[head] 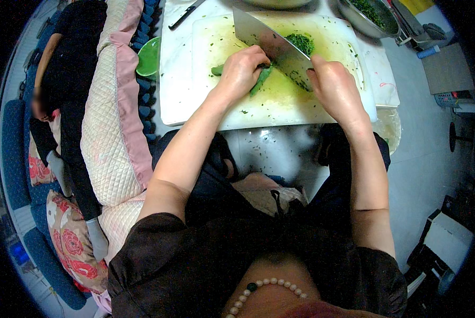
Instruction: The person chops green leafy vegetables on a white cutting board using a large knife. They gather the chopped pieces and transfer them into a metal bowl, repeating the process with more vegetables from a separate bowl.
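My left hand (243, 67) presses a bunch of green leaves (261, 81) onto a white cutting board (301, 109), its fingers curled beside the blade. Part of the bunch sticks out to the left of that hand; the rest is hidden under it. My right hand (335, 85) grips a broad cleaver (259, 31), whose handle is mostly covered by the fingers. The blade slants across the board, close to my left fingertips. Beyond it lies a heap of finely chopped greens (301, 43). Small green bits cling to the blade and dot the stained board.
A black-handled knife (183, 18) lies behind the board at left. At the back right stands a metal bowl (394, 31) of chopped greens. A green bowl (148, 57) sits left of the table. Further left, a person (74, 51) is on a sofa with floral cushions (72, 240).
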`<action>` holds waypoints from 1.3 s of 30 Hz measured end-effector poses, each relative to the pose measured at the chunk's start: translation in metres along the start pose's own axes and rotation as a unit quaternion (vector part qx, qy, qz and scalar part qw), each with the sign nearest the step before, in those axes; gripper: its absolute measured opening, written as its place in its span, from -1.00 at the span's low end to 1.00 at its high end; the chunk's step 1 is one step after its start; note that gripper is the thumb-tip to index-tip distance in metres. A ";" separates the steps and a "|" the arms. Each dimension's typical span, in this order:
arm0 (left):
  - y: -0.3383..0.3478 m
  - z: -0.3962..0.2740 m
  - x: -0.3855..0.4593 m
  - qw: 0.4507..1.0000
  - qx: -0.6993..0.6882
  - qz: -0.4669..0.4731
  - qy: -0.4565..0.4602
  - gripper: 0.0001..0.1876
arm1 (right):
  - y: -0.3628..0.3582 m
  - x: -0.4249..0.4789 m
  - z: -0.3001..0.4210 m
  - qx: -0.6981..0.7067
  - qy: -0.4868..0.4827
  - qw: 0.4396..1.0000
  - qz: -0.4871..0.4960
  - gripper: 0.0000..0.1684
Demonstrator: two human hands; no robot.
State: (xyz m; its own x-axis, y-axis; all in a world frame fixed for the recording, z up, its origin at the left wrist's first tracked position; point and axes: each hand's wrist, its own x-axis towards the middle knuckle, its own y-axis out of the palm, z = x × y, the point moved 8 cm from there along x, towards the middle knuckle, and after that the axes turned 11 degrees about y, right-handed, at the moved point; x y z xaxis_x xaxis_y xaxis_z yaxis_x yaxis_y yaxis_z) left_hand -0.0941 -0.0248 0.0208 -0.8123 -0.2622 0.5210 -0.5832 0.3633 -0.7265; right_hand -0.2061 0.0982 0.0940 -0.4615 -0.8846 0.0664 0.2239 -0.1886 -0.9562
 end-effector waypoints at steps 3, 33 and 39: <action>0.000 -0.001 0.001 1.000 0.000 0.000 -0.004 -0.78 | 0.009 0.005 0.003 -0.020 -0.002 1.000 -0.004 -0.89; -0.002 -0.003 -0.006 0.999 0.032 -0.011 -0.009 -0.75 | 0.003 0.001 -0.001 0.024 -0.007 1.000 -0.019 -0.85; -0.002 -0.004 -0.005 0.999 0.044 -0.002 -0.005 -0.80 | 0.012 -0.001 0.008 -0.016 0.001 1.000 0.006 -0.89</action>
State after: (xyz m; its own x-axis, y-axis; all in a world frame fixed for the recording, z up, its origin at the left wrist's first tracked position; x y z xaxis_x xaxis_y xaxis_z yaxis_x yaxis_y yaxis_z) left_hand -0.0893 -0.0205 0.0215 -0.8093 -0.2719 0.5207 -0.5844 0.2828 -0.7606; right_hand -0.1965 0.0932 0.0851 -0.4603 -0.8861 0.0551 0.2014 -0.1647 -0.9656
